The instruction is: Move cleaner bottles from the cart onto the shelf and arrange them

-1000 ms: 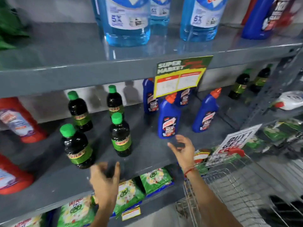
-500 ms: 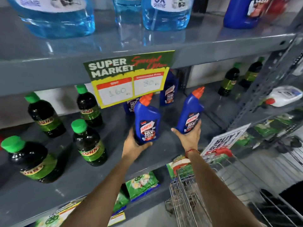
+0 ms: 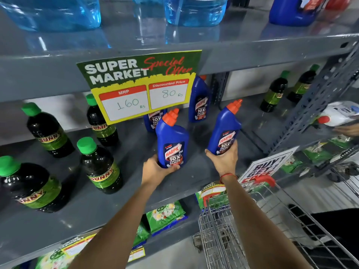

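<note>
Head view, looking down over both forearms at the grey middle shelf. Left hand wrapping around the base of one blue Harpic bottle, fingers curling under its front label, bottle standing upright on the shelf just below the Special Offer price sign. Right hand gripping the lower body of a second Harpic bottle, thumb side pressing against the label, bottle leaning slightly to the right of the sign; hard to tell whether its base is touching the shelf, palm covering it. Red thread bracelet circling the right wrist.

Sitting behind the held pair, two more Harpic bottles: one beside the sign's right edge with its cap partly hidden, another mostly covered by the sign's lower edge. Standing left of the sign, four dark Sunny bottles with green caps, the nearest well apart from the left hand. Showing far right of the sign, two more dark bottles, labels too blurred for reading.

Wire shopping cart filling the lower right below the sign, contents not making out clearly. Blue liquid bottles on the top shelf above the sign, cut off at the frame edge. White bottle with a red cap blurring at the right border.
</note>
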The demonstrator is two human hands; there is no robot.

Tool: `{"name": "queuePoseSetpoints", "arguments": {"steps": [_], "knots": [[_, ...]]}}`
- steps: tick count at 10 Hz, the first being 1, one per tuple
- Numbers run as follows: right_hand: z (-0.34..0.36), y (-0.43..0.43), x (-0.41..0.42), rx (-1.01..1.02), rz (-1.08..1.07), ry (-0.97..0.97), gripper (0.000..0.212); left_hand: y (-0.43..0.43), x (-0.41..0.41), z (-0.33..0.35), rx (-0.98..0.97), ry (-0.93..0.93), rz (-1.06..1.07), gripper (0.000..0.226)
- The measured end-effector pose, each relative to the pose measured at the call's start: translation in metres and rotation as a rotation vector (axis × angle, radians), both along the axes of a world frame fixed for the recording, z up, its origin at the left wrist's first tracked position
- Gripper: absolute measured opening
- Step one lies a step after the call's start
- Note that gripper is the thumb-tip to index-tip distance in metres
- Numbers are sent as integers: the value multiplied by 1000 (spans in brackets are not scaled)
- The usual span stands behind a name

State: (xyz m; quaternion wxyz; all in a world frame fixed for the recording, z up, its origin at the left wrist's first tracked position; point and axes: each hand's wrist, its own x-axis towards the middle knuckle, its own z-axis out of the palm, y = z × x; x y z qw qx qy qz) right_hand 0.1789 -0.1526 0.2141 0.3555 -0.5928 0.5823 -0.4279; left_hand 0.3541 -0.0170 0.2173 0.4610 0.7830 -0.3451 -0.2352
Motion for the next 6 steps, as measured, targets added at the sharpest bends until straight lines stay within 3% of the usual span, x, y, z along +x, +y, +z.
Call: {"name": "queuePoseSetpoints", "arguments": {"steps": [4, 6], "knots": [[6, 4, 2, 2, 1, 51, 102, 10, -5, 2, -18, 39, -38, 57], [2, 20, -2, 14, -6, 46, 111, 26, -7, 5, -44, 6, -97, 59]]}}
